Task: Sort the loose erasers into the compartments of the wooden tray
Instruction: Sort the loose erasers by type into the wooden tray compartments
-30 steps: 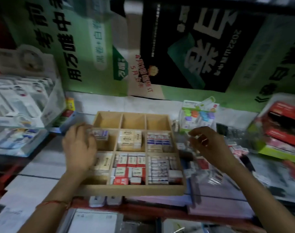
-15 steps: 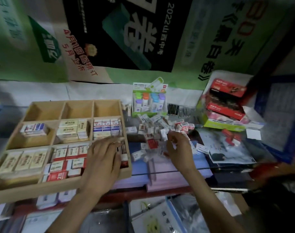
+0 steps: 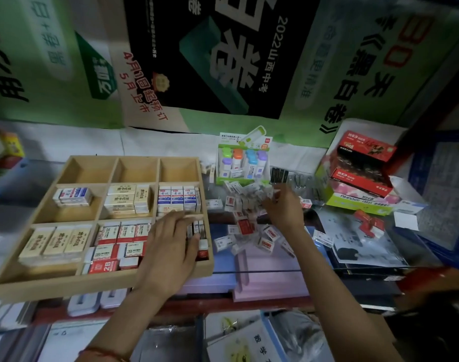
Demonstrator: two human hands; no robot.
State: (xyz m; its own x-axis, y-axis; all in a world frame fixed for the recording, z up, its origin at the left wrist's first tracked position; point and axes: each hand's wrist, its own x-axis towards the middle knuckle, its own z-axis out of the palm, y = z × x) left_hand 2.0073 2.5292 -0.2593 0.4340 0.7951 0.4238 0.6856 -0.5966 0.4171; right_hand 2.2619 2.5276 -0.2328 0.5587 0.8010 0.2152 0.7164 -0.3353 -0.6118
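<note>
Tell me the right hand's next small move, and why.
Probably pinch one eraser from the loose pile: the right hand has its fingertips in it, though a grip is unclear. The left hand lies flat on the wooden tray, whose back row is empty.

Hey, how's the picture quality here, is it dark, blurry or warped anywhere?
Head view: dim, flat light with no hard shadows; the head view's wide lens bows the posters toward the corners; labels in the wooden tray read sharply; the loose erasers around the right hand look softer; the far left edge is blurred.
</note>
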